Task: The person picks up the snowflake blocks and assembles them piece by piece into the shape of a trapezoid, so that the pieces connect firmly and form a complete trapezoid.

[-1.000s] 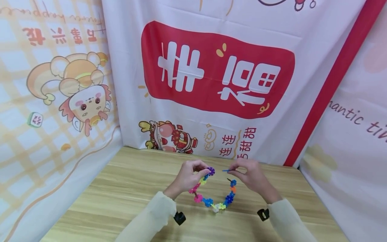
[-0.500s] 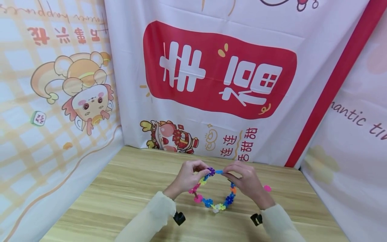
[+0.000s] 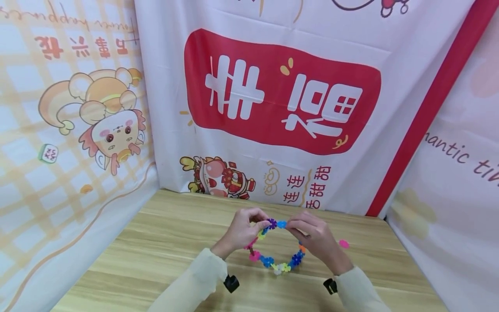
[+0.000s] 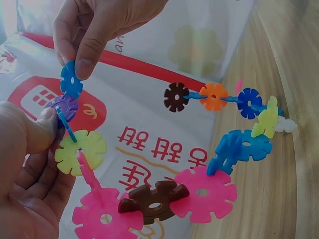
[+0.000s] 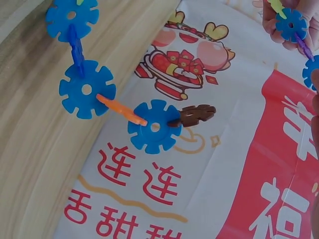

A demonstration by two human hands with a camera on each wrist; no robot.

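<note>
Your left hand [image 3: 243, 232] pinches the purple disc [image 4: 64, 105] ending the snowflake chain [image 3: 277, 265]; your right hand [image 3: 313, 236] fingers pinch a blue disc [image 4: 71, 81] against it

A: Where do the hands sit? 
B: Both are raised over the table [image 3: 163, 242], the left hand [image 3: 239, 232] left of the right hand [image 3: 312, 236], with the chain of discs [image 3: 277, 255] hanging in a loop between and below them.

A: What lies around them? 
B: A loose disc [image 3: 344, 244] lies on the table just right of the right hand; the banner [image 3: 280, 91] hangs behind the table, cloth panels at either side.
</note>
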